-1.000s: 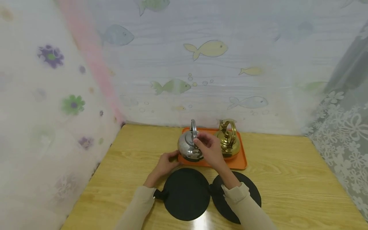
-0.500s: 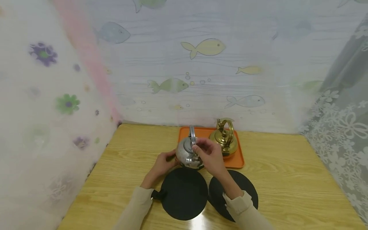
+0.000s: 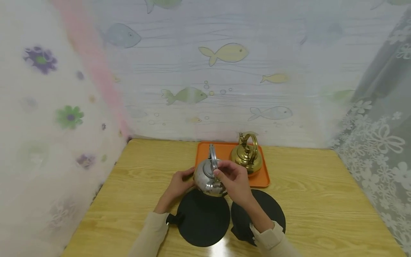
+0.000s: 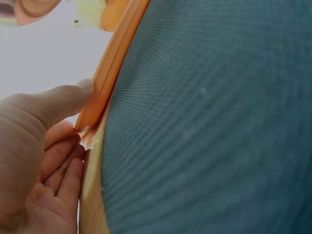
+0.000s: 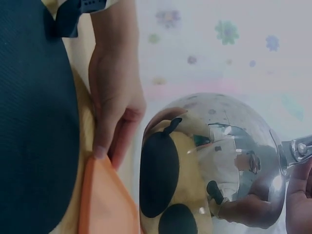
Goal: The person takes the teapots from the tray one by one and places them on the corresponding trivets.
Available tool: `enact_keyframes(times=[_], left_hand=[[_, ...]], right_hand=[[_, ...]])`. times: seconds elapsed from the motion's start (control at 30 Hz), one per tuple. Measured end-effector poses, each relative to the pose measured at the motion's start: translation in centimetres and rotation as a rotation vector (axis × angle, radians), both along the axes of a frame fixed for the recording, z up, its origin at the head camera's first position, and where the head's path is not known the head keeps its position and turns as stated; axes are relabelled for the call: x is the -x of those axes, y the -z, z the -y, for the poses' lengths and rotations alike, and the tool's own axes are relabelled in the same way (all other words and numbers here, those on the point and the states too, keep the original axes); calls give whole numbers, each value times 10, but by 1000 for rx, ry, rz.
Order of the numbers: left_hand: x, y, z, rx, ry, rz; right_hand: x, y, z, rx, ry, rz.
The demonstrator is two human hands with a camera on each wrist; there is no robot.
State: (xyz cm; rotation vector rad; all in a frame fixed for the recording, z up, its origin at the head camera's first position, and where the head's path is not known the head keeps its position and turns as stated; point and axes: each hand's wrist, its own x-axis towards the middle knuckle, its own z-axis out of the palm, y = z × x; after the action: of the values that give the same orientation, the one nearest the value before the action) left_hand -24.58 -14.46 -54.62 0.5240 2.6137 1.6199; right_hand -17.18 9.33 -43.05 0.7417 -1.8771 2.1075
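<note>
A shiny silver kettle (image 3: 205,180) hangs in front of the orange tray (image 3: 264,178), its underside partly over the left round mat. My right hand (image 3: 237,182) grips it by its upright handle, thumb towards me. The left hand (image 3: 177,185) pinches the tray's front left corner; in the left wrist view its thumb (image 4: 63,100) lies along the rim. A gold kettle (image 3: 246,157) stands on the right half of the tray. The right wrist view shows the silver kettle's body (image 5: 214,161) apart from the tray corner.
Two dark round mats, a left one (image 3: 203,225) and a right one (image 3: 266,207), lie on the wooden table (image 3: 321,200) beneath my forearms. Behind the tray rises a wall covering (image 3: 179,125) with printed fish. A lacy curtain (image 3: 382,142) hangs at the right.
The silver kettle has come off the tray towards me, carried by my right hand. My left hand stays at the tray's corner. The gold kettle has not moved on the tray.
</note>
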Motion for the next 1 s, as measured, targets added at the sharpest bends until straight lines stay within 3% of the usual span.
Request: enact_keyframes(times=[0.23,0.77,1.0], left_hand=[[-2,3,3,-14,-17,-16],[-1,5,2,-49,-12,-16],[-1,4,0,-53,-3,-14]], right_hand=[[-11,5,3,0,-8,52],[-23,12,2,38,-34,-11],[-34,17,1,27,-2,29]])
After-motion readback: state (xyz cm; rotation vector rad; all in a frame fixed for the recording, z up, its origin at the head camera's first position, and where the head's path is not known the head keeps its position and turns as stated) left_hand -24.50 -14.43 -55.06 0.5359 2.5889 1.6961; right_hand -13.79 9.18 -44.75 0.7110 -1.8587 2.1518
